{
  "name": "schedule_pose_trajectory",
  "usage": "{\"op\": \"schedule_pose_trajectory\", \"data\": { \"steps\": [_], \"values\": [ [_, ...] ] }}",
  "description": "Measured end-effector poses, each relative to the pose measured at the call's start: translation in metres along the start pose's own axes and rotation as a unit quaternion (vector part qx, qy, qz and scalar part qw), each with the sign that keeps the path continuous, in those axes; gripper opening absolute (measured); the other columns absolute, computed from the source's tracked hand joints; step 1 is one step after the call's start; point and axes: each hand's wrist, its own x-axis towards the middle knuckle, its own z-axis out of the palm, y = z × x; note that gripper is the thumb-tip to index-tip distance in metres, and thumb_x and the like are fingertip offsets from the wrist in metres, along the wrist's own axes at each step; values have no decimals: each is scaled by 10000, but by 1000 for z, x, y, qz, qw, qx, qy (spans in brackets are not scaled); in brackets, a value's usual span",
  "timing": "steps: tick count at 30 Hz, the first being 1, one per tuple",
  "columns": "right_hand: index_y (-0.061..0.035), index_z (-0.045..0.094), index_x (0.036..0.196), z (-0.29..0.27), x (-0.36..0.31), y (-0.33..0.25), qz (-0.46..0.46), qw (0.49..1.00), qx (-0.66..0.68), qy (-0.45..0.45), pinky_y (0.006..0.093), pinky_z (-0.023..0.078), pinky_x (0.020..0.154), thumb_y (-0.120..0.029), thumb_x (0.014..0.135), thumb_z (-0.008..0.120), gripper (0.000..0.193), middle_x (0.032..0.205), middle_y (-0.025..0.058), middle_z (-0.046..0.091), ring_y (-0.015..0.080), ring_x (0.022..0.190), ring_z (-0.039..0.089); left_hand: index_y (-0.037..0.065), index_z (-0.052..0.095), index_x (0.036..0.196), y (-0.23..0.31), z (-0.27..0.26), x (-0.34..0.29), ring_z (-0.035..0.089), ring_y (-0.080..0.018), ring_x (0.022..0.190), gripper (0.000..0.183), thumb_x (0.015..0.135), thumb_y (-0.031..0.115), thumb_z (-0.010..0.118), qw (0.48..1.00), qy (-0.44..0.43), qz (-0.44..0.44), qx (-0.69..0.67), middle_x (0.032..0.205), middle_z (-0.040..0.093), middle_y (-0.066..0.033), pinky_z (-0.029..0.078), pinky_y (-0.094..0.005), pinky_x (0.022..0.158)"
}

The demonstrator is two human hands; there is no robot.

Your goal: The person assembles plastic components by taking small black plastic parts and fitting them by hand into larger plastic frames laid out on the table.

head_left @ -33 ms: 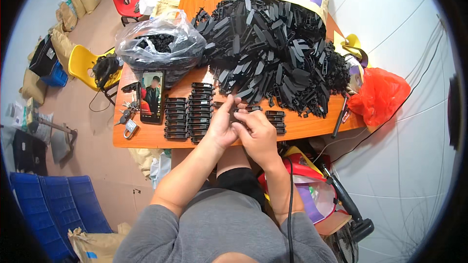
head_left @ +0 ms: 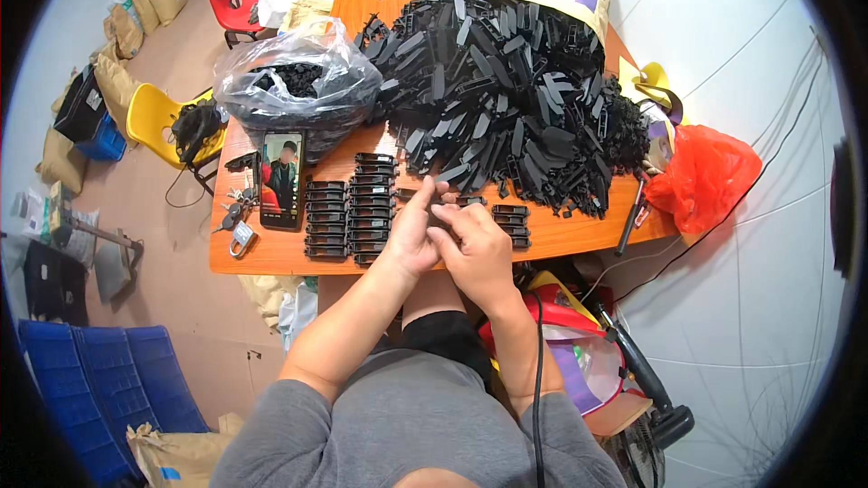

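Lying in neat rows just left of the frame's middle, black plastic parts (head_left: 371, 203) sit beside the person's left hand (head_left: 416, 235). The right hand (head_left: 477, 244) bends its fingers close to it; whether either hand pinches something, one cannot tell. A phone (head_left: 281, 183) is farther left, and a big dark pile (head_left: 506, 90) fills the upper middle.

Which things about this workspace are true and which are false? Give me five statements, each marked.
1. The left hand and right hand are close together. True.
2. The padlock is left of the phone. True.
3. The phone lies right of the rows of black clips. False: it lies left of them.
4. The clear plastic bag sits on the floor. False: it rests on the table.
5. The red plastic bag is right of the large pile of black parts. True.
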Motion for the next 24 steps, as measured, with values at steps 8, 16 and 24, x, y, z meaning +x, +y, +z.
{"op": "schedule_pose_trajectory", "data": {
  "steps": [8,16,24],
  "values": [
    [-15,683,905,2,-3,13,-62,994,85,10,306,527,670,0,755,730,157,900,100,642,198,802,648,123,581,981,-11,-10,5,572,-130,808,237,1008,348,509,999,48,10,12,886,585,-9,528,-293,720],
    [25,628,1066,-34,-17,85,317,875,333,152,229,545,610,-1,910,603,160,859,83,671,117,715,647,96,579,921,2,-27,-2,492,-96,692,249,969,340,579,992,2,-84,-92,806,525,5,435,-192,566],
    [11,674,911,-37,-3,148,399,898,181,30,235,511,515,-88,855,661,114,759,44,678,96,629,646,109,587,931,4,-39,-13,504,-100,708,231,983,332,558,993,80,-55,-65,815,530,1,439,-200,567]
  ]
}}
